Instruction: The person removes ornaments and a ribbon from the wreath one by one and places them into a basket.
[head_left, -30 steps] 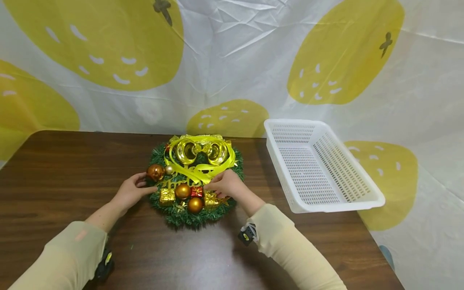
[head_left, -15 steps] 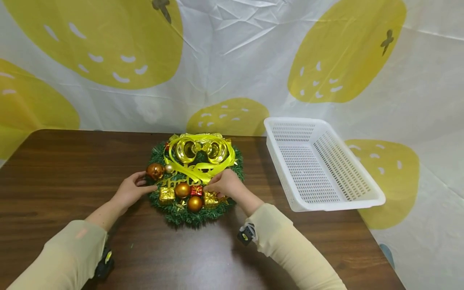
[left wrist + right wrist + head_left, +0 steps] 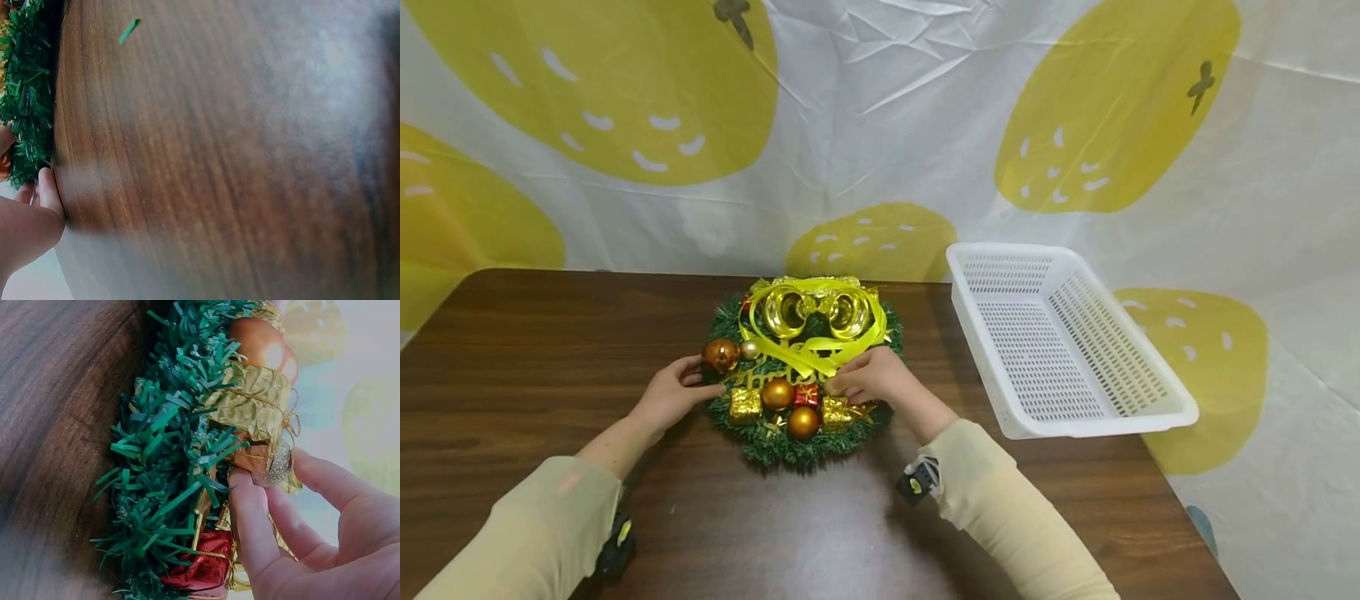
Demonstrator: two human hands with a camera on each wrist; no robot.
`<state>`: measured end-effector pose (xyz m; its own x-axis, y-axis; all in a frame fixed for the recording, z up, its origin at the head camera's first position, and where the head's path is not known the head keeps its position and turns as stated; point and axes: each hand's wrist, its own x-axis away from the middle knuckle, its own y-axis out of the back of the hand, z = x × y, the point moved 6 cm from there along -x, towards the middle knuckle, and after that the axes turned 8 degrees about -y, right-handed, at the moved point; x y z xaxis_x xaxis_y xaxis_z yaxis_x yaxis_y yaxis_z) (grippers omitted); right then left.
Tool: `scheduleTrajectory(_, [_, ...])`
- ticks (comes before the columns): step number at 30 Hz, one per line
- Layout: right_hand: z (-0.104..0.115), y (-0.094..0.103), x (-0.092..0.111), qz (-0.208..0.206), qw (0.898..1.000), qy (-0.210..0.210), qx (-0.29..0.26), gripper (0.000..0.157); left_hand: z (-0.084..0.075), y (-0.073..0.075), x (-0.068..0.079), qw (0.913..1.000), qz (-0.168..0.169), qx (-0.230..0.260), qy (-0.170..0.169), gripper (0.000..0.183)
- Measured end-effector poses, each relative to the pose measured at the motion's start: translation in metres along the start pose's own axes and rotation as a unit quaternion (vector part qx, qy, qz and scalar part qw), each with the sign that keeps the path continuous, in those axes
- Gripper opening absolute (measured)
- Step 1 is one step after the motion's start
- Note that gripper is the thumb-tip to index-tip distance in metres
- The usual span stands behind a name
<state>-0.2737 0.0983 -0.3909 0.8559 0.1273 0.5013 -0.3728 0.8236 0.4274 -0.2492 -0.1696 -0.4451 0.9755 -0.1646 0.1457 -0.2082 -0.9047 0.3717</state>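
Observation:
A green tinsel Christmas wreath point(image 3: 797, 454) lies on the brown table, dressed with orange-brown balls, gold and red gift boxes, gold bells point(image 3: 786, 312) and a yellow ribbon point(image 3: 812, 362). At its left rim my left hand point(image 3: 673, 396) grips the wreath, thumb over the tinsel and fingers along the outer side, below a large brown ball point(image 3: 721, 355). My right hand point(image 3: 880, 379) is over the lower right part. Its thumb and fingers pinch a small gold glitter ball point(image 3: 276, 465) beside a gold gift box point(image 3: 253, 400). A red gift box point(image 3: 203, 562) sits below those fingers.
A white plastic basket point(image 3: 992, 375) with slotted walls stands at the right of the table. Behind the table hangs a pale cloth point(image 3: 880, 150) with large yellow fruit prints. A green tinsel scrap point(image 3: 129, 31) lies on the table.
My right hand and forearm have shifted slightly to the right, and the small glitter ball now shows at its fingertips. My left hand and the wreath have stayed in place.

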Motion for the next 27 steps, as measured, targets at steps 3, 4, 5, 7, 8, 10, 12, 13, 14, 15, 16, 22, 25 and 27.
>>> scheduleTrajectory(3, [0.0, 0.002, 0.0, 0.01, 1.0, -0.007, -0.02, 0.028, 0.0, 0.0, 0.0, 1.0, 0.0, 0.0, 0.0, 0.082])
scheduleTrajectory(4, [0.0, 0.003, 0.0, 0.013, 1.0, -0.008, -0.027, 0.028, 0.001, 0.0, 0.0, 1.0, 0.001, 0.0, -0.001, 0.082])
scheduleTrajectory(5, [0.0, 0.004, 0.001, 0.015, 0.999, -0.009, -0.031, 0.027, 0.001, 0.0, 0.0, 1.0, 0.001, 0.0, -0.001, 0.082])
scheduleTrajectory(7, [0.001, 0.006, 0.001, 0.02, 0.999, -0.01, -0.042, 0.026, 0.001, 0.0, 0.0, 1.0, 0.001, 0.0, -0.002, 0.082])
scheduleTrajectory(8, [0.001, 0.006, 0.001, 0.023, 0.998, -0.01, -0.049, 0.026, 0.001, 0.0, 0.0, 1.0, 0.002, 0.0, -0.002, 0.082])
scheduleTrajectory(10, [0.001, 0.008, 0.002, 0.028, 0.998, -0.009, -0.059, 0.027, 0.001, 0.0, 0.0, 1.0, 0.002, 0.001, -0.002, 0.082])
scheduleTrajectory(12, [0.0, 0.01, 0.002, 0.033, 0.997, -0.009, -0.071, 0.028, 0.001, 0.0, 0.0, 1.0, 0.002, 0.002, -0.002, 0.082])
scheduleTrajectory(13, [-0.001, 0.011, 0.001, 0.036, 0.996, -0.009, -0.078, 0.028, 0.001, -0.001, 0.0, 1.0, 0.002, 0.002, -0.003, 0.082])
scheduleTrajectory(14, [-0.001, 0.012, 0.001, 0.038, 0.996, -0.008, -0.084, 0.029, 0.001, -0.001, -0.001, 1.0, 0.001, 0.001, -0.002, 0.082])
scheduleTrajectory(15, [-0.001, 0.012, 0.0, 0.041, 0.995, -0.009, -0.092, 0.029, 0.001, -0.001, -0.001, 1.0, 0.001, 0.001, -0.002, 0.082])
scheduleTrajectory(16, [-0.002, 0.013, 0.0, 0.044, 0.994, -0.01, -0.098, 0.03, 0.002, -0.001, -0.001, 1.0, 0.001, 0.002, -0.002, 0.082])
scheduleTrajectory(22, [0.001, 0.018, 0.002, 0.056, 0.991, -0.003, -0.122, 0.032, 0.002, -0.001, -0.001, 1.0, 0.0, 0.004, -0.001, 0.082])
scheduleTrajectory(25, [0.003, 0.021, 0.004, 0.057, 0.99, 0.004, -0.13, 0.033, 0.002, -0.001, -0.001, 1.0, 0.0, 0.001, 0.0, 0.082])
scheduleTrajectory(27, [0.004, 0.023, 0.005, 0.061, 0.989, 0.006, -0.138, 0.034, 0.001, 0.0, -0.001, 1.0, 0.0, -0.001, 0.0, 0.082])
